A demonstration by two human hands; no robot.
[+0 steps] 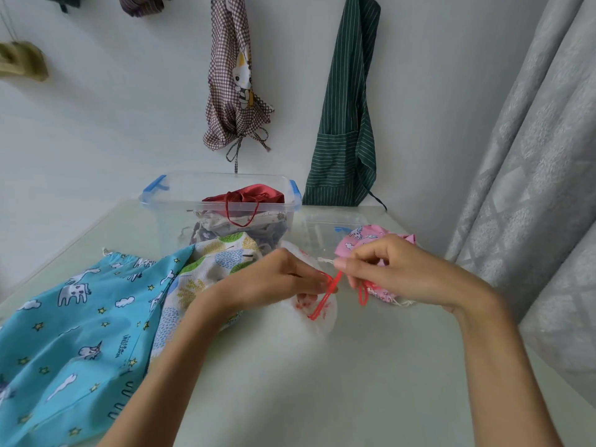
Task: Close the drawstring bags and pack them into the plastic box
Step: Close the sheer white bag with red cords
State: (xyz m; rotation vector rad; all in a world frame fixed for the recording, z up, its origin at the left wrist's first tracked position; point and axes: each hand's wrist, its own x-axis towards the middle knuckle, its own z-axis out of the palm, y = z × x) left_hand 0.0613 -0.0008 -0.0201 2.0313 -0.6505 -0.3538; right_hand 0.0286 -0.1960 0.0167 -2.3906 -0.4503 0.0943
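On the table [322, 382], the left hand [280, 279] and the right hand [387, 269] are each pinching the red string [325, 295] of a small white bag [317, 312], pulling it closed. Next, it looks ready to go in the plastic box [222, 204] behind. Blue bag [74, 317] writing is too small to read.

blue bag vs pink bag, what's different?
The blue bag is much bigger and lies spread flat at the table's left; the pink bag is small and bunched up behind the right hand. The blue bag shows white animals and yellow stars; the pink bag's print is too small to tell. Neither is in the plastic box yet.
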